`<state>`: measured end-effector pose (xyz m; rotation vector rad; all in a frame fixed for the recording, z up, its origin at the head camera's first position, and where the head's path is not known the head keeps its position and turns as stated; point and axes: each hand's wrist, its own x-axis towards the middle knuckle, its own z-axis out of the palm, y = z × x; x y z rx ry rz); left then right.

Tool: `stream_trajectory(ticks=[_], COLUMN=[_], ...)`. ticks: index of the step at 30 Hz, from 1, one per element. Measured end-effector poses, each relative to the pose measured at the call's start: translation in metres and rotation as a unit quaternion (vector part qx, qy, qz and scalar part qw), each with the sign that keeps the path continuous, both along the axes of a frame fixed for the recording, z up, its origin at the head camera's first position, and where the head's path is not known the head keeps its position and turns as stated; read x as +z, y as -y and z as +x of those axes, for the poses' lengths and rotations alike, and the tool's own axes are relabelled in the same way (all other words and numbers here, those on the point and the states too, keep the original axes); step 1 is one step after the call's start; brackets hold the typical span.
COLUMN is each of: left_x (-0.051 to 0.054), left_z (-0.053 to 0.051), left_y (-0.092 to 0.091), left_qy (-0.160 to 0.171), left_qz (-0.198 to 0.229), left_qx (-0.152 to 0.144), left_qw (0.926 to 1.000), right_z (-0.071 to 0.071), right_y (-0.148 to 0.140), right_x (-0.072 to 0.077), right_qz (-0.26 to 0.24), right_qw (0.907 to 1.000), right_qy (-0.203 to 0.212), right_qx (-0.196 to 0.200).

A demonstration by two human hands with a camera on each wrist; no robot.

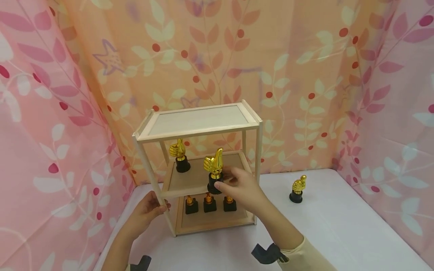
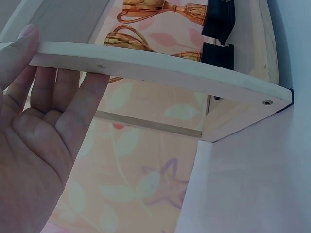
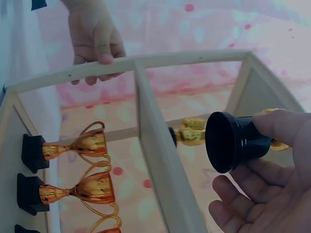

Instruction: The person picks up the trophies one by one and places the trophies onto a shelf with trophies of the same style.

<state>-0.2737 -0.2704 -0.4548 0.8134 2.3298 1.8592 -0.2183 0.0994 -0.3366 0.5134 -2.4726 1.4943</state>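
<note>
A gold thumbs-up trophy [image 1: 215, 171] on a black base is held in my right hand [image 1: 242, 188], in front of the middle shelf. Fingers and thumb pinch its base [image 3: 238, 141], as the right wrist view shows. My left hand [image 1: 145, 212] grips the front left post of the wooden shelf rack [image 1: 200, 131], thumb on one side and fingers [image 2: 87, 97] behind. Another thumbs-up trophy [image 1: 180, 156] stands upright at the left of the middle shelf. Three cup trophies [image 1: 210, 203] stand in a row on the bottom shelf, their tops hidden by the middle shelf.
A third gold thumbs-up trophy [image 1: 297, 189] stands on the white tabletop [image 1: 339, 214] right of the rack. Leaf-patterned curtains [image 1: 305, 75] enclose the table at the back and both sides. The rack's top panel [image 1: 200, 119] lies above the middle shelf.
</note>
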Motion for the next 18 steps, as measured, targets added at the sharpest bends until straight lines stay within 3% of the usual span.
stream_trajectory(ticks=[11, 18], left_x=[0.0, 0.0], left_z=[0.001, 0.001], left_y=[0.0, 0.0], left_qy=[-0.011, -0.007], left_qz=[0.013, 0.015], left_qx=[-0.018, -0.017], left_qw=[0.9997, 0.9997], right_z=[-0.043, -0.065], right_y=[0.015, 0.024], right_x=[0.013, 0.013], right_qz=[0.011, 0.0], right_qw=[0.999, 0.998], right_qy=[0.044, 0.063], right_qx=[0.0, 0.002])
